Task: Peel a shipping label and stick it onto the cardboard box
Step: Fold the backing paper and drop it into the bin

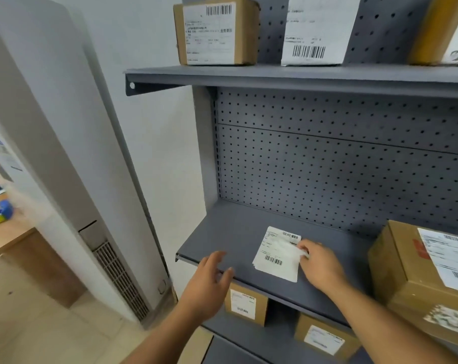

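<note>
right hand [321,264] pinching label [276,254] edge on shelf [230,232] — left hand [212,274] hovering

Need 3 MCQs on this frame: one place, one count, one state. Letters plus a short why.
1. Where does the label stack lie?
A. middle shelf
B. top shelf
C. floor

2. How many boxes stand on the shelf below it?
A. none
B. two
C. five

3. What is the left hand doing?
A. gripping a box
B. holding tape
C. open, holding nothing

Answers: 1 A, the stack rests on the middle shelf under the right hand. 2 B, two labelled boxes show there. 3 C, its fingers are spread over the shelf edge.
</note>
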### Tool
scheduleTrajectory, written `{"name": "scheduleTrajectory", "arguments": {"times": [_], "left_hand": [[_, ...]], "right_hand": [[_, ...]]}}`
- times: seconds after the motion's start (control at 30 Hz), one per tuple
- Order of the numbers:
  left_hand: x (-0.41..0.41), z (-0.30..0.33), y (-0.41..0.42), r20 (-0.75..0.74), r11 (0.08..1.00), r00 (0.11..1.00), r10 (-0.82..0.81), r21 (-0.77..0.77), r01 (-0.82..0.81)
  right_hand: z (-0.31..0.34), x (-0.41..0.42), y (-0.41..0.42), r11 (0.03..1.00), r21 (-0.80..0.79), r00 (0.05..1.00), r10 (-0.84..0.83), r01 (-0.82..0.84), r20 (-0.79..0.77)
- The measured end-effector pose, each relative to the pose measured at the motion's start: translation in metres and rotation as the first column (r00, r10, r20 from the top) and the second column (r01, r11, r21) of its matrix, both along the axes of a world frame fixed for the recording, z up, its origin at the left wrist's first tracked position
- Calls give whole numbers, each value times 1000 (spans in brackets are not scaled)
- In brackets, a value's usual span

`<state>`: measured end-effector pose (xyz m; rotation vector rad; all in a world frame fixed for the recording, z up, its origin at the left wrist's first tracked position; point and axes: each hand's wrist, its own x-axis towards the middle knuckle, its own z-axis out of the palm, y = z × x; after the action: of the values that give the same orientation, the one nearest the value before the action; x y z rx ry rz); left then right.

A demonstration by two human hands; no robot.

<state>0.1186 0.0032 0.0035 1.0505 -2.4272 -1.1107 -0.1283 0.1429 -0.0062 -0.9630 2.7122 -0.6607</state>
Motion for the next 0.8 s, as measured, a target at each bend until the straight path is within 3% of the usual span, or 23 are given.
{"name": "scheduleTrajectory", "arguments": {"times": [0.17,0.3,0.53,0.8], "left_hand": [[-13,2,-6,-31,999,999,-32,19,32],[-26,6,-4,-80,994,992,-102,35,105],[-39,9,1,-231,968,952,-199,102,228],[-16,18,2,-272,972,951,-144,142,188]], "right_hand": [[15,4,-3,985,-155,997,-70,73,28],[36,29,-17,950,-287,975,-58,121,216],[40,79,-38,883,-401,812,38,245,582],[42,98,-35,883,-417,688,167,214,706]]}}
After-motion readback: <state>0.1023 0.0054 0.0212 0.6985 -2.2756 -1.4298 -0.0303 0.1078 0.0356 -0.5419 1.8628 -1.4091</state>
